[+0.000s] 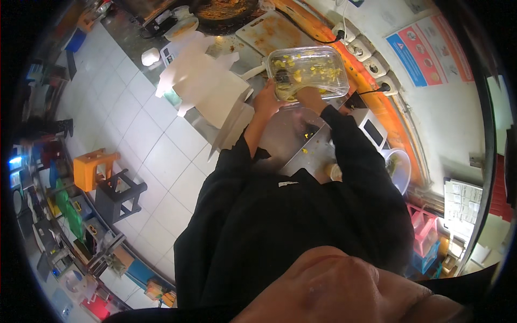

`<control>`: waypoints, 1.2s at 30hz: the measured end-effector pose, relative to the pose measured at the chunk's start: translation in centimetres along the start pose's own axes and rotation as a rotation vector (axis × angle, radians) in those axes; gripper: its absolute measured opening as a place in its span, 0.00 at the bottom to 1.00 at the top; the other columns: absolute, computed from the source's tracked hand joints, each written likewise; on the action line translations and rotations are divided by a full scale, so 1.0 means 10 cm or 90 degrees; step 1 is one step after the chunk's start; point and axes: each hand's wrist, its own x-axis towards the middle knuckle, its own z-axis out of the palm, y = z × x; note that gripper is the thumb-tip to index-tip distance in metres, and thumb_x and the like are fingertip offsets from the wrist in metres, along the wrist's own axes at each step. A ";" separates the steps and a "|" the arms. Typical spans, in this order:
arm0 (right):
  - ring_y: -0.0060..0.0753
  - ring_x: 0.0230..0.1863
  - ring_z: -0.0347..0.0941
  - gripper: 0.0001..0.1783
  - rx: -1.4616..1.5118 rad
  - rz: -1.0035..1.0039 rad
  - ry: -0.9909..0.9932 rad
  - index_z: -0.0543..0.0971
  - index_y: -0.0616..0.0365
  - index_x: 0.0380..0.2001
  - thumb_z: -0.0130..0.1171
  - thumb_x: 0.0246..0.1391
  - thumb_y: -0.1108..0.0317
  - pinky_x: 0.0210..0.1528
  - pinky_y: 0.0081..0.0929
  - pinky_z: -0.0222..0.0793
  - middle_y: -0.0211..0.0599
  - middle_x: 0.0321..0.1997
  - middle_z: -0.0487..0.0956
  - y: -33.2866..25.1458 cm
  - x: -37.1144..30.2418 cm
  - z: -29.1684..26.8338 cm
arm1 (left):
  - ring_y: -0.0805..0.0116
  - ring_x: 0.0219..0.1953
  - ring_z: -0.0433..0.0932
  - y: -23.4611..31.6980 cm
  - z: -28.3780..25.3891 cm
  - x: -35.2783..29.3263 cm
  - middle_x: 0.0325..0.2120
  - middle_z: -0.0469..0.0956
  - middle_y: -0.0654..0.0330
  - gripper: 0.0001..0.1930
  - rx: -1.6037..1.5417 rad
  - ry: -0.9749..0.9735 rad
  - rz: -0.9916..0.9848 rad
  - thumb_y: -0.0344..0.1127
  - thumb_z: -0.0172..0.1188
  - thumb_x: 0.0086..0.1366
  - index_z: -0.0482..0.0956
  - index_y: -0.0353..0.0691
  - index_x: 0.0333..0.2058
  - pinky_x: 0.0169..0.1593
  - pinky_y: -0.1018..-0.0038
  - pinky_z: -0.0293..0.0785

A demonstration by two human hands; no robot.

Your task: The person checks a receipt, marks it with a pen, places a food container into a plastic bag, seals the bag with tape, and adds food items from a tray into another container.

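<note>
A clear rectangular container [346,81] stands tilted on the steel counter beyond my body. Yellow-green chopped pieces [295,63] are scattered over its inside. My left hand [267,100] grips the container at its near left corner, fingers closed on the rim. Over the near side bends my right hand [311,99], its fingers hidden by the hand itself and the container. A few yellow crumbs [305,151] lie on the steel surface [277,134] between my forearms.
Left of the container lie white paper sheets [207,81]. Behind are a stained white cutting board [274,32] and a large dark pan [223,11]. Plugged sockets [375,65] line the orange wall edge. At right stands a clear tub [397,169]; stools [121,194] stand on the tiled floor.
</note>
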 end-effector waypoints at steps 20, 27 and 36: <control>0.14 0.10 0.41 0.25 1.248 0.356 -0.286 0.58 0.48 0.14 0.38 0.61 0.47 0.11 0.17 0.35 0.18 0.10 0.50 -0.07 -0.49 -0.11 | 0.51 0.33 0.77 0.21 -0.06 -0.03 0.29 0.78 0.49 0.55 0.072 -0.037 0.023 0.46 0.72 0.36 0.49 0.36 0.61 0.34 0.62 0.72; 0.18 0.11 0.46 0.28 1.496 0.369 -0.206 0.57 0.46 0.10 0.39 0.59 0.43 0.14 0.18 0.41 0.18 0.09 0.50 -0.32 -0.60 0.00 | 0.51 0.34 0.77 0.25 -0.06 -0.02 0.30 0.78 0.49 0.53 0.073 -0.045 0.036 0.45 0.70 0.41 0.47 0.38 0.61 0.35 0.61 0.72; 0.18 0.11 0.48 0.20 1.240 0.551 0.321 0.59 0.49 0.13 0.38 0.60 0.60 0.14 0.20 0.45 0.21 0.11 0.52 -0.27 -0.27 0.21 | 0.53 0.38 0.76 0.09 0.00 -0.04 0.43 0.74 0.53 0.47 0.108 -0.008 0.092 0.45 0.66 0.46 0.48 0.55 0.62 0.38 0.60 0.72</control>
